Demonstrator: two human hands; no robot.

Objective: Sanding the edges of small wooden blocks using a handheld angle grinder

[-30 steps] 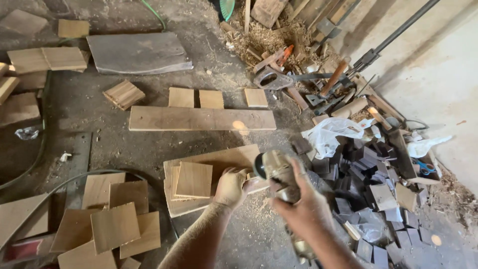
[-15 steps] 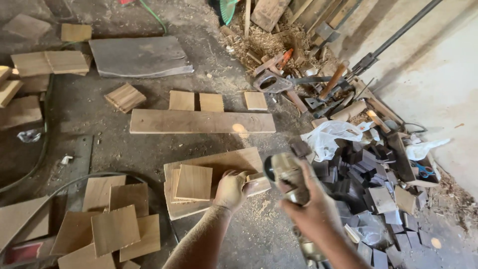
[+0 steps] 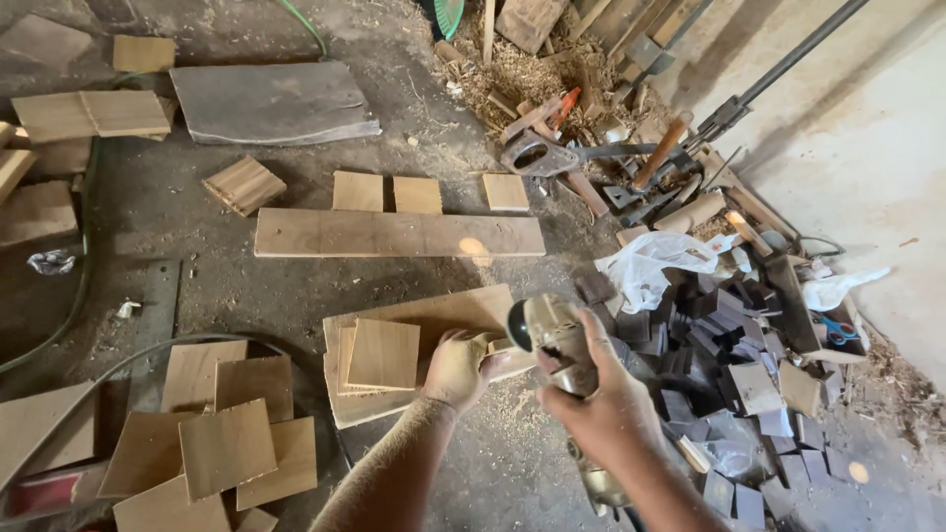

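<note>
Your right hand (image 3: pixel 601 404) wraps closed round the angle grinder (image 3: pixel 557 340); your left hand (image 3: pixel 458 369) curls on the small wood piece (image 3: pixel 498 347) over the board stack (image 3: pixel 414 350): pin it firm, fingers off the disc

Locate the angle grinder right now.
Head view, lower centre: the angle grinder is gripped by the right hand, with the left hand beside its head, over the wooden board on the floor.

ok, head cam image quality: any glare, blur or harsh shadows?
Head view: mostly even shade, sharp; small sun spots on the long plank; the wall at right is brightly lit; the right hand and grinder look slightly soft; wide-angle stretch at edges.
</note>
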